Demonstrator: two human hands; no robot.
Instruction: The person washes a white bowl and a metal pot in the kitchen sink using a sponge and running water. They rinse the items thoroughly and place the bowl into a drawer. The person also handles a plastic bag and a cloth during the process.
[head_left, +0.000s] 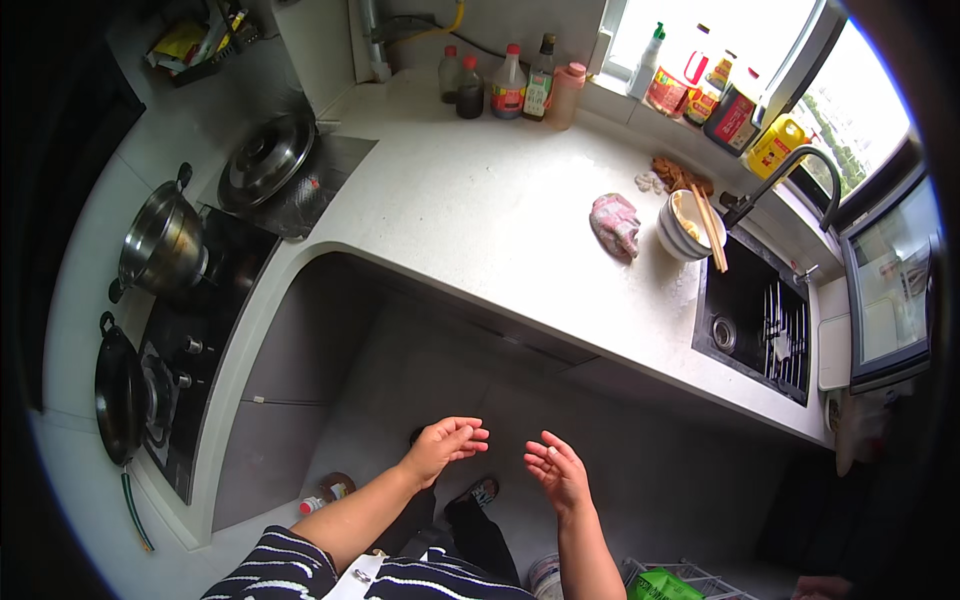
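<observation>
Two empty hands, the left hand [450,450] and right hand [560,472], hang apart short of the counter's [450,190] front edge, fingers loosely spread, pinching nothing. A bowl [678,238] with chopsticks [708,225] across it stands by the sink's [718,300] back-left corner, a pink cloth [615,226] just beside. Likely a pause between steps; handling these would call for reaching forward and right.

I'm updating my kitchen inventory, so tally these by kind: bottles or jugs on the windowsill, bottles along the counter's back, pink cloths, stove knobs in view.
Windowsill bottles or jugs: 5
Counter bottles: 5
Pink cloths: 1
Stove knobs: 2
Total: 13
</observation>
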